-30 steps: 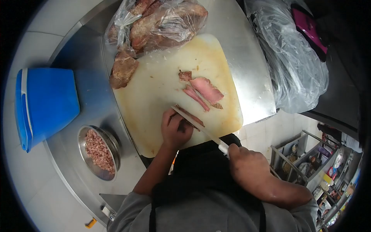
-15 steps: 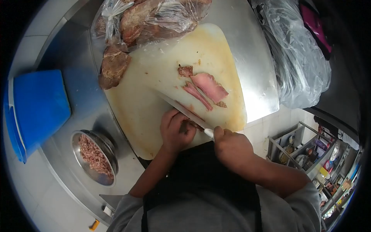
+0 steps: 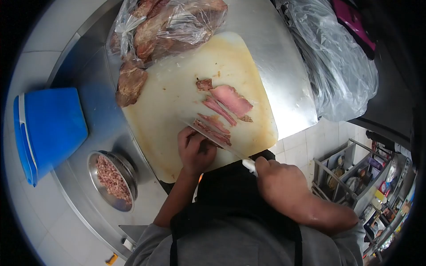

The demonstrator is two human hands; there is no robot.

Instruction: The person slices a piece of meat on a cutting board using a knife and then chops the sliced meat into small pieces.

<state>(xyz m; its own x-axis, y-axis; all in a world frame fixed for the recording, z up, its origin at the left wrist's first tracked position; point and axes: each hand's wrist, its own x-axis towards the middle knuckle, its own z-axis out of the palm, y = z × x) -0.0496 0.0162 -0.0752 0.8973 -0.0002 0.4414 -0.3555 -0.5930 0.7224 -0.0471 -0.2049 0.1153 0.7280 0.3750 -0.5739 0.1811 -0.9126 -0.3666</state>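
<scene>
My right hand is wrapped round the white handle of a knife. The long blade slants up and left across the near part of a cutting board. Against the blade's near side, my left hand has its fingers curled on a dark-edged piece of meat, mostly hidden by the fingers. Beyond the blade lie thin meat strips, a narrow pink strip, a wider pink slice and a small browned scrap.
A clear bag of browned meat covers the board's far left, with one chunk outside its mouth. On the steel counter stand a metal bowl of diced meat and a blue bin. Plastic wrapping lies right; shelves stand below.
The knife has been drawn back toward my body and right, its handle now past the board's edge. Strips beyond the blade show more plainly. The whole view has shifted slightly.
</scene>
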